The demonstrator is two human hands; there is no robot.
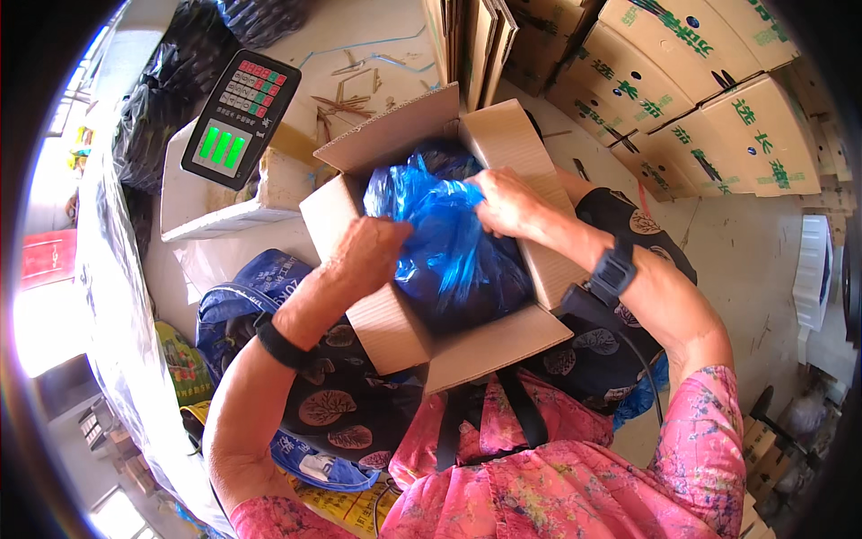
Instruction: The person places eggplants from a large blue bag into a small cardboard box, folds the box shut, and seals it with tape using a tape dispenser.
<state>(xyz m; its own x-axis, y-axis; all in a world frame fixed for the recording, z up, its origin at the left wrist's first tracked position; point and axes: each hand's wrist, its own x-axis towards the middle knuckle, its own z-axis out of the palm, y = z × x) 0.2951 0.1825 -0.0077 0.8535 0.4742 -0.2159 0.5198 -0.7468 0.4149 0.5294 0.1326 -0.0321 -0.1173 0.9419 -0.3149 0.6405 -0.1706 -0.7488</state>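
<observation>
An open cardboard box [498,347] stands before me with its four flaps spread outward. Inside it lies a blue plastic bag [438,236], bunched up over dark contents that I cannot make out. My right hand [508,202] grips the gathered edge of the bag at the box's right side. On the left, my left hand [374,252] is closed at the bag's left edge, above the left flaps; its fingertips are partly hidden, but bag film runs to them.
Behind the box at the left, a digital scale display [241,120] rises beside a white foam box [202,209]. Flattened cardboard [478,47] leans at the back. Printed cartons [747,141] are stacked at the right. A blue woven sack [262,276] lies at the left.
</observation>
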